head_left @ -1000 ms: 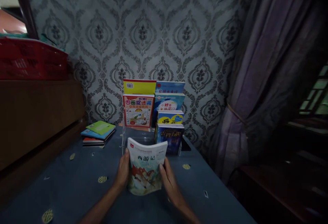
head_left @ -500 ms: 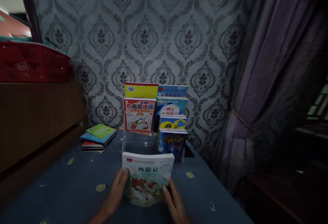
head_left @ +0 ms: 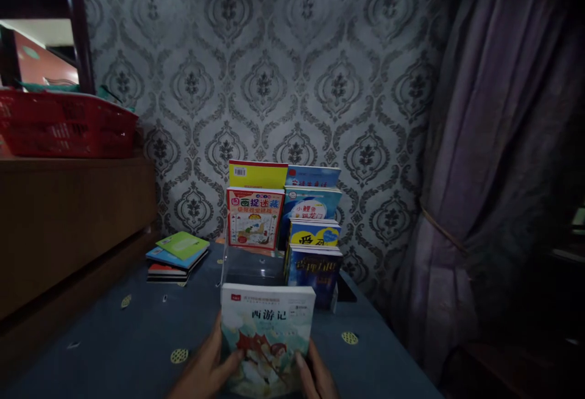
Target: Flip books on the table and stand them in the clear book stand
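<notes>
Low and central before me, the white-topped book [head_left: 267, 341] stands more or less upright, picture cover facing me. Left hand [head_left: 208, 362] clamped on its left side, thumb lying across the cover; right hand [head_left: 315, 371] clamped on the right side, thumb at the edge. Most fingers hidden behind. Whether the lower edge meets the cloth, cannot tell.

Directly beyond: a clear plastic rack [head_left: 253, 268], its front left part just past my book's top edge. Front right part filled by dark blue books [head_left: 317, 274]; behind them, rising in steps, a yellow-and-blue book [head_left: 313, 231] and two blue ones. Back left, a red-bordered book [head_left: 255, 219] with a yellow book [head_left: 258, 175] behind it. Patterned wall [head_left: 292, 76] backs it all. A flat black object [head_left: 347, 290] pokes out on the rack's right.

Left and farther off: a small stack of books [head_left: 176, 259], green one on top, near the brown cabinet [head_left: 68, 222] that carries a red basket [head_left: 68, 126].

Widest room: blue cloth [head_left: 105, 350] between left hand and cabinet. Narrower on the right, where the cloth's edge slants towards me; purple curtain [head_left: 461, 173] hangs beyond that edge.
</notes>
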`<state>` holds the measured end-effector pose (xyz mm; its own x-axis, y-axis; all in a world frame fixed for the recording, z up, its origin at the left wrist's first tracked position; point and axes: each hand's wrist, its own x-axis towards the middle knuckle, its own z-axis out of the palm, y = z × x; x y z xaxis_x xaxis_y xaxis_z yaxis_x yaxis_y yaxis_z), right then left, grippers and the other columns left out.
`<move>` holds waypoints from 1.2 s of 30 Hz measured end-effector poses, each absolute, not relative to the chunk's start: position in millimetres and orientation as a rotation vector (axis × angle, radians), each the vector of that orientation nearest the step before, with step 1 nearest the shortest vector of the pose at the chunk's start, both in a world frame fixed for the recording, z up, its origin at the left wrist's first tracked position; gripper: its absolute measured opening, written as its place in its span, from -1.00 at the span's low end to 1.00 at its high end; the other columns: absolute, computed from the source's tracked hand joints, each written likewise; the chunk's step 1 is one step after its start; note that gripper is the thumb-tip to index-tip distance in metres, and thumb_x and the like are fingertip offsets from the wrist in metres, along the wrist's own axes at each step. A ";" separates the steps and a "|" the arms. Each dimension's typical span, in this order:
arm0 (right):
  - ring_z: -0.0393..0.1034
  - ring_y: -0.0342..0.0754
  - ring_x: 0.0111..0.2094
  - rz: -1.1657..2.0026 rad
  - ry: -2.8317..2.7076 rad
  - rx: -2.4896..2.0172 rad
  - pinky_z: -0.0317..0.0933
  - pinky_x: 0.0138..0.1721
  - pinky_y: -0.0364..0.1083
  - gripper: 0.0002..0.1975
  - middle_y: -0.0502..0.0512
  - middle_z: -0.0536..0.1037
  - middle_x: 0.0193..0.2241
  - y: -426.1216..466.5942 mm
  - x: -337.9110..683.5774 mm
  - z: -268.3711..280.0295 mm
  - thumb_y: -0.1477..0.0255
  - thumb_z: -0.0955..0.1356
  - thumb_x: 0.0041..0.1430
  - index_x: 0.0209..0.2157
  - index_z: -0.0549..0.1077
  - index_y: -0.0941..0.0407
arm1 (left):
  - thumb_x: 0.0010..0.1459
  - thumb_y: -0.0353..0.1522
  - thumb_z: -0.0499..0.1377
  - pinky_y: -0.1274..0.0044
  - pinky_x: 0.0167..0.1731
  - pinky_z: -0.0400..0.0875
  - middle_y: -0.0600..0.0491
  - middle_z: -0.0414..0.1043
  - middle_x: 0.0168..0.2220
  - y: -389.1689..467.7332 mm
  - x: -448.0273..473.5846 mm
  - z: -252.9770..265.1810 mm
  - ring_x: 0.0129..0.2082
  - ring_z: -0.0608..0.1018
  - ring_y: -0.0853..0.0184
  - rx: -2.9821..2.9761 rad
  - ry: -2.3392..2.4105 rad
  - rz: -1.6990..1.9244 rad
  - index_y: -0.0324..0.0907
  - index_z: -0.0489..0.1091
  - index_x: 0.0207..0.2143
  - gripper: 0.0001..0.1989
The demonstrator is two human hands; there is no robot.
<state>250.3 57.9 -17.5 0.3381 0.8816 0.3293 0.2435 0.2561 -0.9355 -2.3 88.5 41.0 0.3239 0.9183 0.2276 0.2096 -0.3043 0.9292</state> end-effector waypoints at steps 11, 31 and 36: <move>0.20 0.22 0.26 0.673 -1.250 -1.315 0.05 0.29 0.16 -0.43 0.14 0.50 0.11 54.0 260.9 -24.6 -0.03 0.37 0.09 0.02 0.53 0.03 | 0.08 -0.08 0.26 0.29 0.23 0.22 -0.16 0.27 0.26 67.5 7.7 45.0 0.22 0.36 0.03 1.640 1.009 1.113 -0.15 0.11 0.33 -0.18; 0.31 0.23 0.18 0.720 -1.321 -1.282 0.25 0.16 0.10 -0.39 0.17 0.53 0.07 65.9 259.4 -13.8 -0.05 0.33 0.10 0.05 0.48 0.05 | 0.04 -0.20 0.32 0.30 0.24 0.20 -0.14 0.33 0.20 73.8 12.0 47.2 0.22 0.35 0.07 1.526 0.902 1.179 -0.17 0.11 0.31 -0.17; 0.43 0.22 0.01 0.598 -1.332 -1.310 0.33 0.02 0.07 -0.43 0.19 0.59 -0.05 96.1 251.7 12.6 -0.02 0.32 0.04 -0.07 0.50 0.09 | -0.14 -0.11 0.43 0.27 0.12 0.35 -0.18 0.35 0.18 109.1 16.1 62.1 0.16 0.41 -0.01 1.401 0.699 1.107 -0.18 0.21 0.24 -0.09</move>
